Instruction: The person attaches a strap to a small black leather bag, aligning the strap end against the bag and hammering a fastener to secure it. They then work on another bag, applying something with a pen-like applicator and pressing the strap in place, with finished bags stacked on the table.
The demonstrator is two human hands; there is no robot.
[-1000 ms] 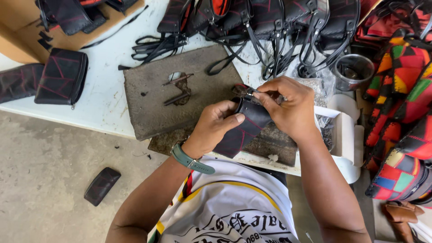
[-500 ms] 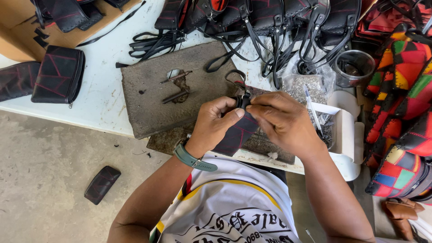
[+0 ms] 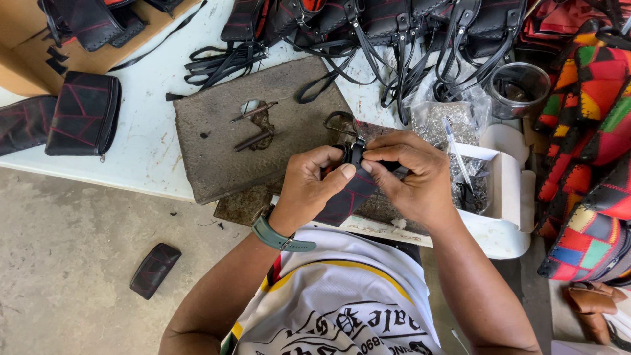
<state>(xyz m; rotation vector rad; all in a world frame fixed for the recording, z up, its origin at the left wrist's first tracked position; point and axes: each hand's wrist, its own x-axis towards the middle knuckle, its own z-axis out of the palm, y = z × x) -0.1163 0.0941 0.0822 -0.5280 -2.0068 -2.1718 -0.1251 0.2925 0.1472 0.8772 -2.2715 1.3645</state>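
Hands meet at the centre of the view, both closed on a small dark pouch [image 3: 348, 194] with red stitching. Left hand [image 3: 312, 190] pinches its upper edge from nine o'clock, thumb tip pressed on top, a green watch [image 3: 279, 238] on the wrist. Right hand [image 3: 407, 174] grips the same edge from three o'clock, fingers curled over a black strap [image 3: 355, 152] at the pouch's top. Pouch hangs down toward six o'clock, held just above the near edge of the white table [image 3: 144, 141].

At eleven o'clock lies a grey slab [image 3: 217, 141] with a metal punch [image 3: 253, 112] on it. At three o'clock sits a white box [image 3: 506, 190], a pen [image 3: 455, 151] standing in it. At one o'clock, a clear cup [image 3: 519, 89]. Colourful patchwork bags [image 3: 591, 131] stack along the right side. On the floor at eight o'clock lies another dark pouch [image 3: 154, 269].
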